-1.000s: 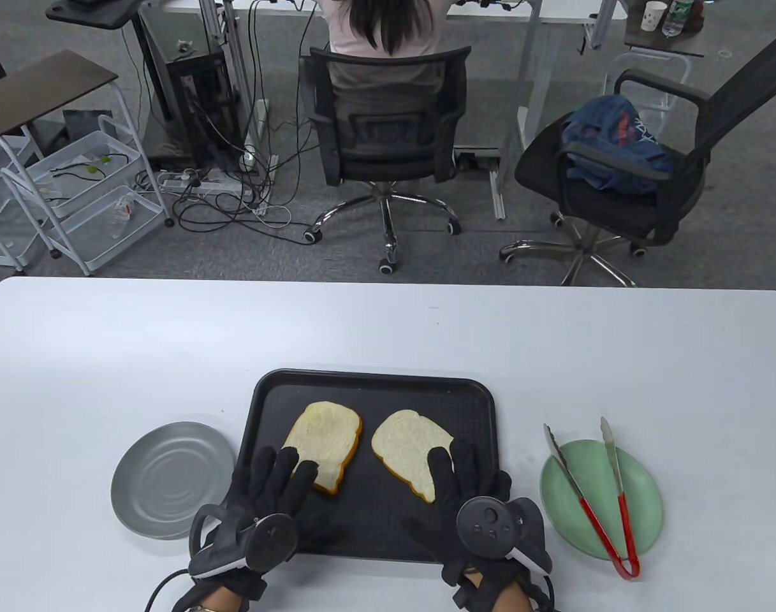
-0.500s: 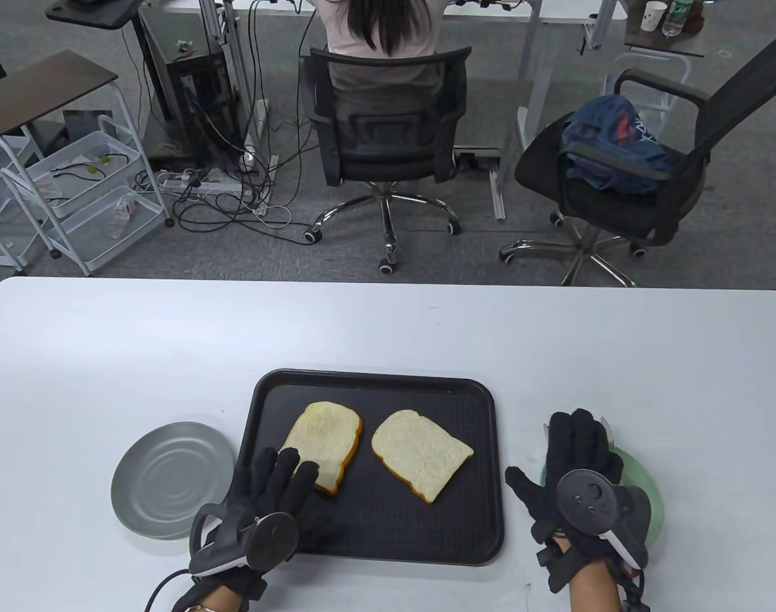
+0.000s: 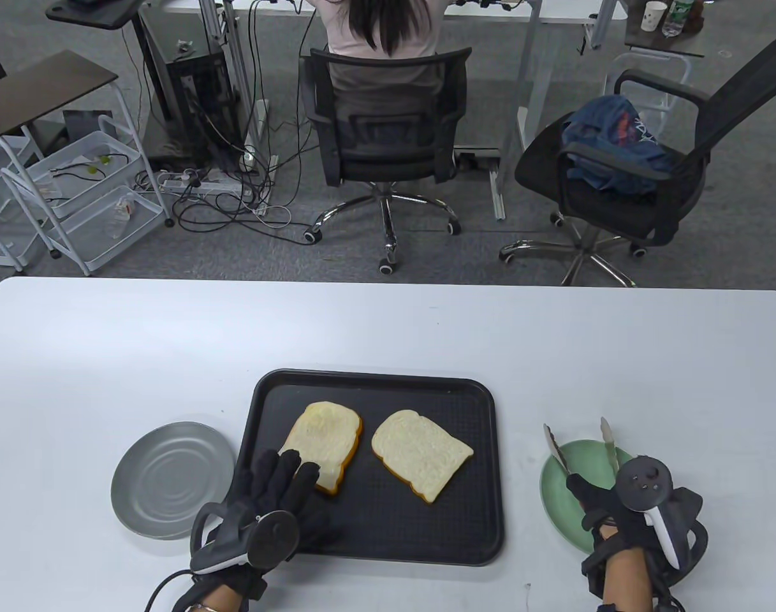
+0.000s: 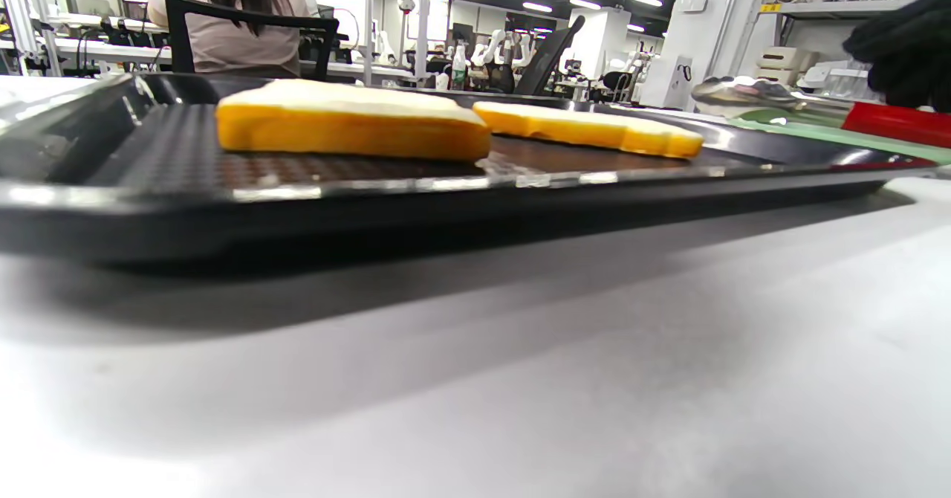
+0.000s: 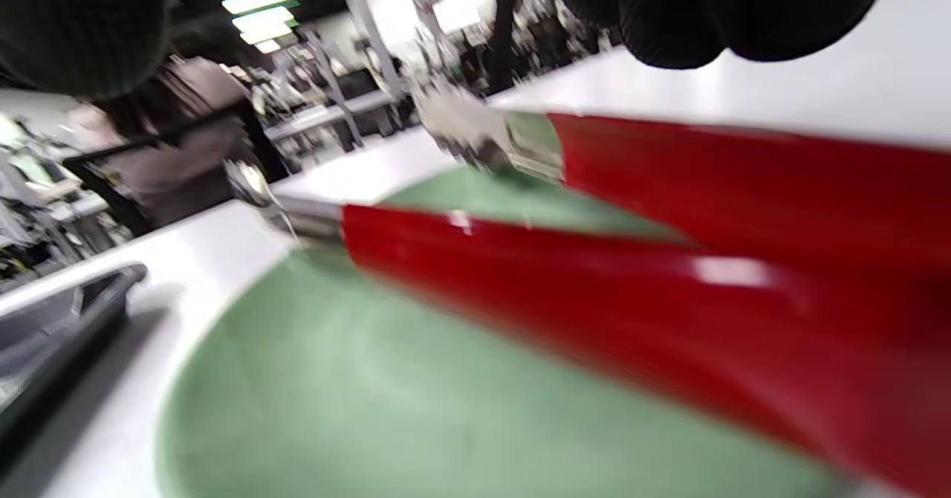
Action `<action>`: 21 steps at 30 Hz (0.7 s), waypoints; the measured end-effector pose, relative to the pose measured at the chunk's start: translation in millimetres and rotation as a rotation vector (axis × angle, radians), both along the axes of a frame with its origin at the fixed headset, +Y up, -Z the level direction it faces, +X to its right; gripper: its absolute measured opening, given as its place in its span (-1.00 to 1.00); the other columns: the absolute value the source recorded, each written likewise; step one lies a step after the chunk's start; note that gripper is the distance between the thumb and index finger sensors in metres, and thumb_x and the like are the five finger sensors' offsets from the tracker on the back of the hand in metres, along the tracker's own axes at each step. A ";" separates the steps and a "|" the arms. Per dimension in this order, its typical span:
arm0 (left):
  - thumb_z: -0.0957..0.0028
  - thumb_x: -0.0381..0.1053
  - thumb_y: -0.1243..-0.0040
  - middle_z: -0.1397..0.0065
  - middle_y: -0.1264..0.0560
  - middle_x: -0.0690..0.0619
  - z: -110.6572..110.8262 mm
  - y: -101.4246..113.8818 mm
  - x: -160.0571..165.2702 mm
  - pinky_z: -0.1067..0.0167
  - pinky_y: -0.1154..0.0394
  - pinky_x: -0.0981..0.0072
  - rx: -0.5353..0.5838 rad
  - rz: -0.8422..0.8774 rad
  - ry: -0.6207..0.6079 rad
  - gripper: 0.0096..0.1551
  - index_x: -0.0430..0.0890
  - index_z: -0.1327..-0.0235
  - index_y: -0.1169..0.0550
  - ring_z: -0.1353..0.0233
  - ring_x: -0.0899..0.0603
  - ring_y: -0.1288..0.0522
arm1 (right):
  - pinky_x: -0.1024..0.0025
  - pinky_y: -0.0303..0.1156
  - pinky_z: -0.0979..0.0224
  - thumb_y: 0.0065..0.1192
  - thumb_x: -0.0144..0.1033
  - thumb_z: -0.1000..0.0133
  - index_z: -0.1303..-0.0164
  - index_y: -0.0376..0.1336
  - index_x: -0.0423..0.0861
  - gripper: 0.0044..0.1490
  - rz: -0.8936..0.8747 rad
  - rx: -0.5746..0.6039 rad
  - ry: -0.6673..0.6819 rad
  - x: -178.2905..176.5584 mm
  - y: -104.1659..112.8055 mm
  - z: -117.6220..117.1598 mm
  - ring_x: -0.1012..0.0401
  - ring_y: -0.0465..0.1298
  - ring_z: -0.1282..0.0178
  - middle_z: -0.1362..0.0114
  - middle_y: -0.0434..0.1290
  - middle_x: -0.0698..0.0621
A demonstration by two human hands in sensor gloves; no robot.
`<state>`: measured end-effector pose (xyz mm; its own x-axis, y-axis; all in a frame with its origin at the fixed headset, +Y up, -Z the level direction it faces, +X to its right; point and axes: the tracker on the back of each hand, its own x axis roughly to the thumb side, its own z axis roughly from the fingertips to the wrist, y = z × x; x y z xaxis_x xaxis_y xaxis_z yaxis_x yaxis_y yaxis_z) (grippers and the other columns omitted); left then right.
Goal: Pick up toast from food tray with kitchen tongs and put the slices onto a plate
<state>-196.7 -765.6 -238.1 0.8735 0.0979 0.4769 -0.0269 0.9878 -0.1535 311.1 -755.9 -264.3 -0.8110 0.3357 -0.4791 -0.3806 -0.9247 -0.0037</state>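
Two toast slices lie flat on the black food tray (image 3: 375,377): the left slice (image 3: 324,440) and the right slice (image 3: 419,456). My left hand (image 3: 285,475) rests flat on the tray's near left part, its straight fingertips touching the left slice's near edge. The kitchen tongs (image 3: 556,449), steel arms with red handles (image 5: 594,290), lie on the green plate (image 3: 556,503) right of the tray. My right hand (image 3: 607,510) is curled over the red handles, thumb against the left arm. The tong arms stay spread. In the left wrist view both slices (image 4: 349,123) (image 4: 587,128) show side-on.
A round silver plate (image 3: 171,478) sits left of the tray, close to my left wrist. Beyond the white table's far edge (image 3: 388,284) stand office chairs, one with a seated person (image 3: 381,38), plus a wire cart and floor cables.
My right hand left the right toast slice, moved right over the green plate, then drew back and curled onto the tongs' red handles. The left hand and both slices stayed put.
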 end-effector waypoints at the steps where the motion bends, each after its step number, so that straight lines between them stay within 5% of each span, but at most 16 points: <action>1: -0.51 0.41 0.44 -0.86 0.14 -0.47 0.1 0.0 0.2 -0.49 0.00 -0.67 0.001 -0.001 0.000 0.00 -0.25 -0.95 0.06 -0.71 -0.67 0.14 | -0.28 0.34 -0.15 0.32 0.38 0.16 -0.43 -0.16 -0.54 0.49 -0.004 -0.017 0.005 0.3 -2.9 -0.4 -0.44 0.29 -0.26 -0.40 0.11 -0.62; 6: -0.51 0.41 0.44 -0.86 0.13 -0.47 0.0 -0.2 0.6 -0.49 -0.01 -0.66 0.003 -0.009 -0.001 0.00 -0.26 -0.94 0.07 -0.71 -0.68 0.13 | -0.23 0.34 -0.15 0.36 0.32 0.16 -0.42 -0.15 -0.53 0.45 -0.011 -0.167 0.021 -1.4 -21.8 -6.2 -0.42 0.32 -0.21 -0.37 0.15 -0.60; 13: -0.51 0.41 0.44 -0.86 0.13 -0.48 -0.3 -0.5 0.8 -0.49 -0.01 -0.66 -0.007 -0.022 0.004 0.01 -0.27 -0.94 0.08 -0.71 -0.68 0.13 | -0.14 0.35 -0.12 0.43 0.23 0.25 -0.40 -0.12 -0.48 0.41 0.168 -0.235 0.034 -11.5 -32.4 -16.8 -0.33 0.37 -0.14 -0.32 0.22 -0.53; 21: -0.52 0.41 0.44 -0.86 0.13 -0.48 -0.6 -0.1 0.6 -0.49 -0.01 -0.66 -0.007 -0.016 0.005 0.01 -0.28 -0.94 0.08 -0.71 -0.68 0.13 | -0.05 0.45 -0.02 0.47 0.18 0.33 -0.34 -0.02 -0.45 0.35 0.187 -0.134 0.044 -12.5 -28.9 -14.1 -0.23 0.48 -0.01 -0.22 0.34 -0.45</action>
<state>-196.1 -765.7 -238.7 0.8774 0.0871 0.4717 -0.0118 0.9870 -0.1601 298.5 -784.8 -278.4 -0.8740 0.1132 -0.4726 -0.1997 -0.9702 0.1369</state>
